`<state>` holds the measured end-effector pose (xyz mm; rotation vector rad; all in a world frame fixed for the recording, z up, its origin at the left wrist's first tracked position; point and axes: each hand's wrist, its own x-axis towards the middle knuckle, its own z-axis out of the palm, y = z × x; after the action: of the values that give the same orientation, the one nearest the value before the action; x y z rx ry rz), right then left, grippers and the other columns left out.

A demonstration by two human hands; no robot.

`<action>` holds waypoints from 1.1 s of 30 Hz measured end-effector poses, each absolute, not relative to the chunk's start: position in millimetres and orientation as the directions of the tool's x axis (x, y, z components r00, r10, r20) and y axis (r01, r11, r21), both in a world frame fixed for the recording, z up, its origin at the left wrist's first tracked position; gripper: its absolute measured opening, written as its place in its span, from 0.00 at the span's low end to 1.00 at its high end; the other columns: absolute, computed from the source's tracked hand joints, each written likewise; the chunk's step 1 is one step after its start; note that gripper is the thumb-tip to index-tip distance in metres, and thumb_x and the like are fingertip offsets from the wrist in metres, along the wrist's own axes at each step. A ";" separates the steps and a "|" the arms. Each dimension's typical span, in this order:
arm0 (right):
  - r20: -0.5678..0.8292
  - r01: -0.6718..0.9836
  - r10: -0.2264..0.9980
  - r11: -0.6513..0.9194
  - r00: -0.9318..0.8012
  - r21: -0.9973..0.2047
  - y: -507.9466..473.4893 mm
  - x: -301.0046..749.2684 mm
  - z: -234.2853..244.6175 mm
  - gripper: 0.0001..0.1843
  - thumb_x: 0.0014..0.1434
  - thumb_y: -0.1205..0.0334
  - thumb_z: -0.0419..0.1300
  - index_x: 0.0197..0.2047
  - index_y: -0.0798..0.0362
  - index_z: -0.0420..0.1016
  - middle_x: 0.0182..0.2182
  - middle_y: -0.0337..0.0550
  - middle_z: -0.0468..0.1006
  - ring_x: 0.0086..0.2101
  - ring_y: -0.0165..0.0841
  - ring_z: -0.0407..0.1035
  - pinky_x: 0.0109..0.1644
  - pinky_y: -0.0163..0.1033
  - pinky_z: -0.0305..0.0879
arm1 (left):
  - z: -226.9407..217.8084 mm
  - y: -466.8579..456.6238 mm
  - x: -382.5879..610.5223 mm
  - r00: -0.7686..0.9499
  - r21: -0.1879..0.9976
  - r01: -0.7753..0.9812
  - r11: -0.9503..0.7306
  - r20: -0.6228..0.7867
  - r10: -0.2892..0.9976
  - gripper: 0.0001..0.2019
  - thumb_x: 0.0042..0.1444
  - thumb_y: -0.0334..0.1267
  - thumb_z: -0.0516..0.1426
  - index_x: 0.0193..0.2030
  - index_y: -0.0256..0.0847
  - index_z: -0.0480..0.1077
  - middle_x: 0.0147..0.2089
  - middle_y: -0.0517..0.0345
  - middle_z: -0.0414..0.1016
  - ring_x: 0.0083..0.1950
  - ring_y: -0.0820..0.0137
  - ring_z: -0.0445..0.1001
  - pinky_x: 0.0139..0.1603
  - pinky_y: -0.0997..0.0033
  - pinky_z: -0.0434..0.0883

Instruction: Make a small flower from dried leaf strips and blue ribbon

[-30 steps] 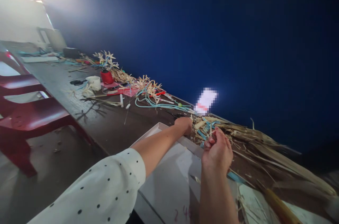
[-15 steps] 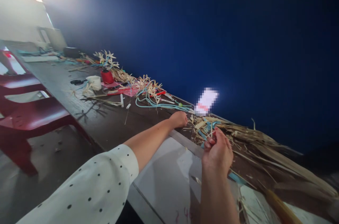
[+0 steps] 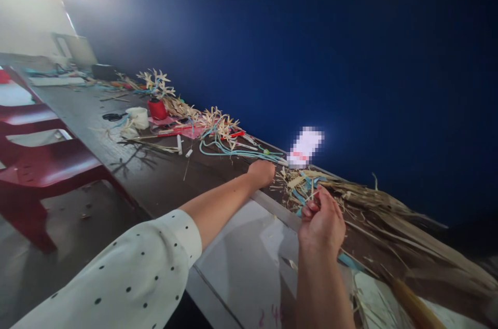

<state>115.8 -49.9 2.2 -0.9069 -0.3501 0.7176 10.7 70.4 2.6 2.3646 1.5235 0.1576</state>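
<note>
Pinching a thin straw strip (image 3: 312,193) between the closed fingertips of the right hand (image 3: 322,220), raised just over the heap of dry straw (image 3: 373,203) on the bench (image 3: 155,178). Stretching the left hand (image 3: 261,173) forward, curled shut at the heap's near edge, just beside pale blue cords (image 3: 229,151); cannot tell whether gripping anything. Under both forearms, a white board (image 3: 241,261). Farther along, a red pot (image 3: 157,109) and scissors (image 3: 112,117)
</note>
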 end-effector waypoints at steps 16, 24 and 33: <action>0.007 -0.404 0.726 0.391 0.688 -0.827 -53.3 113.0 5.4 0.12 0.44 0.62 0.64 0.33 0.57 0.73 0.25 0.32 0.63 0.19 0.18 0.51 0.17 0.25 0.44 | -10.3 84.5 19.2 0.806 -0.146 0.590 -0.794 0.054 0.589 0.11 0.52 0.28 0.52 0.36 0.31 0.75 0.43 0.39 0.75 0.46 0.60 0.72 0.45 0.66 0.68; -0.003 -0.413 0.732 0.381 0.681 -0.827 -52.6 113.1 5.5 0.13 0.42 0.62 0.65 0.33 0.56 0.72 0.25 0.32 0.63 0.19 0.18 0.51 0.17 0.26 0.44 | 11.6 91.5 -9.2 0.566 0.321 0.778 -0.540 0.014 0.824 0.11 0.48 0.32 0.53 0.37 0.38 0.74 0.34 0.52 0.78 0.35 0.67 0.74 0.36 0.73 0.69; -0.005 -0.409 0.730 0.378 0.684 -0.831 -51.6 112.6 3.3 0.12 0.42 0.63 0.65 0.32 0.57 0.73 0.24 0.32 0.64 0.19 0.18 0.51 0.17 0.26 0.43 | 7.1 98.6 -23.3 0.543 0.501 0.734 -0.458 -0.030 0.839 0.14 0.48 0.31 0.54 0.41 0.38 0.75 0.35 0.58 0.78 0.33 0.74 0.75 0.35 0.79 0.69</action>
<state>112.6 -51.6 3.3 -0.9257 -0.3962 0.7520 -23.3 98.6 7.1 2.3230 1.2752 0.3057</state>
